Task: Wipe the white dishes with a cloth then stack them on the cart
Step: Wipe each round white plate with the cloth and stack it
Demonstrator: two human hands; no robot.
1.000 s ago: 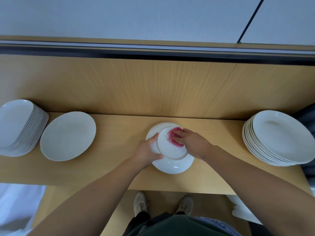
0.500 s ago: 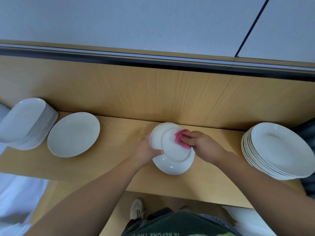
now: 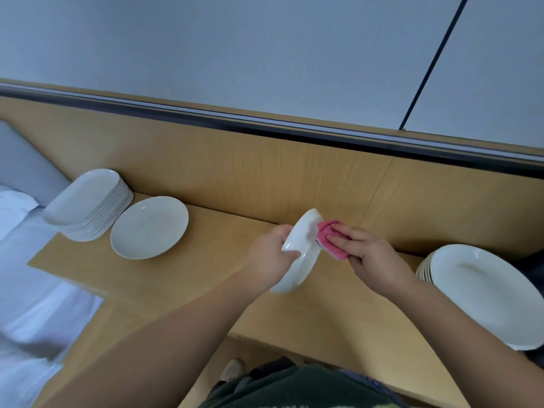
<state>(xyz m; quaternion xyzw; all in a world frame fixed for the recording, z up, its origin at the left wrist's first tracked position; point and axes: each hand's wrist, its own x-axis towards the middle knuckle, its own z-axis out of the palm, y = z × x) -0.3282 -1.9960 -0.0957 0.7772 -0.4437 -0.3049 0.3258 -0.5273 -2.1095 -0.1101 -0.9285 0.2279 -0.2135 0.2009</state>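
Left hand [image 3: 272, 254] grips the dish [image 3: 304, 234] by its rim, tilted on edge above the counter [image 3: 206, 278]. Right hand [image 3: 365, 254] pinches the cloth [image 3: 329, 238] against its face. Brace your left grip and sweep the cloth edge to edge with light pressure. No writing legible; shirt [image 3: 294, 390] print is cut off.

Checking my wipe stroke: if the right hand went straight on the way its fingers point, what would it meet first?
The tilted plate that the left hand holds. The pink cloth in the right hand seems to touch it now, so hardly any travel is left.
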